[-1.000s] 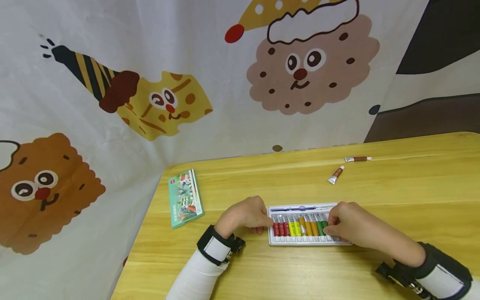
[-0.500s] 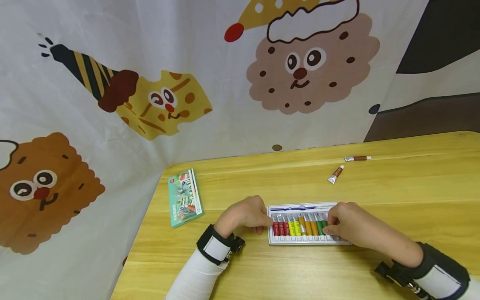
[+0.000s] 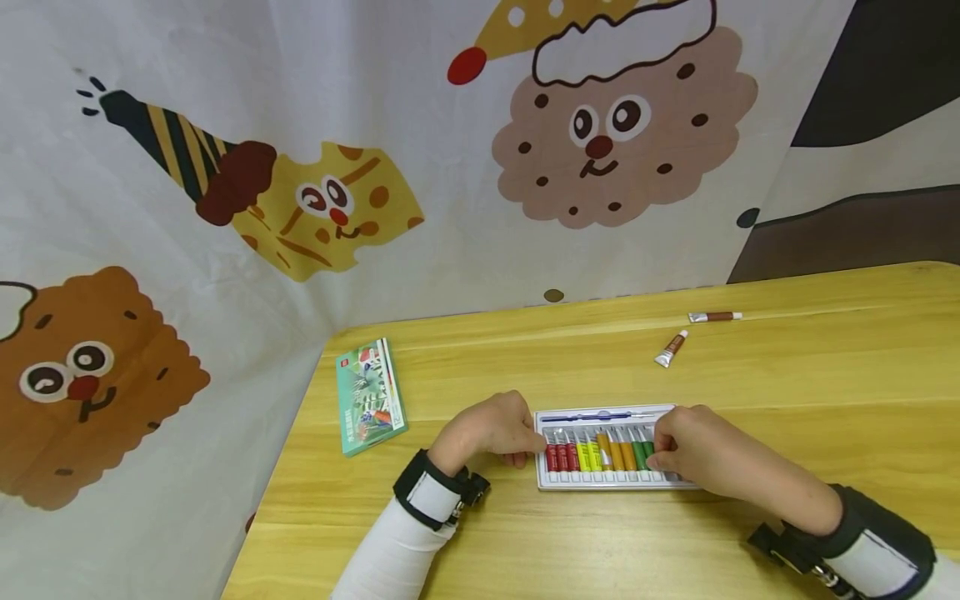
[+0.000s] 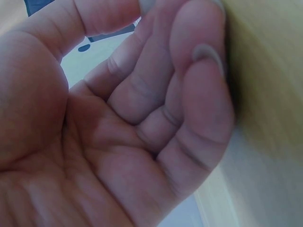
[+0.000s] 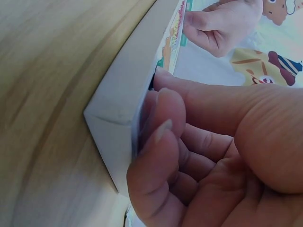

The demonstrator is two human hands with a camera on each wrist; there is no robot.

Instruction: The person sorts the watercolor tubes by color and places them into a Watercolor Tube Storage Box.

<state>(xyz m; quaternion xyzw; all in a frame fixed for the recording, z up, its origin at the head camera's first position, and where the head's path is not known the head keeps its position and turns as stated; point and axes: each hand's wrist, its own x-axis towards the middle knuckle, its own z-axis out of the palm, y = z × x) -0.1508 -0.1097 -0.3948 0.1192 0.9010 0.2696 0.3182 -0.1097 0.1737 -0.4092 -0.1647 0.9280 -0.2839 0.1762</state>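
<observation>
A white tray (image 3: 600, 489) of paint tubes lies on the table between both hands. Its visible tubes (image 3: 607, 454) run from red through yellow and ochre to green, with a thin blue paintbrush (image 3: 607, 417) along the far side. My left hand (image 3: 491, 429) grips the tray's left end with thumb and forefinger; in the left wrist view its other fingers (image 4: 208, 104) curl inward. Over the right end, my right hand (image 3: 708, 450) pinches a tube with thumb and forefinger, and hides the tubes there. Something dark (image 5: 152, 80) shows by that thumb in the right wrist view.
Two brown paint tubes (image 3: 716, 317) (image 3: 671, 348) lie loose at the back right of the wooden table (image 3: 510, 542). A green illustrated box (image 3: 372, 397) lies near the left edge. A cartoon-printed cloth (image 3: 450, 250) hangs behind the table.
</observation>
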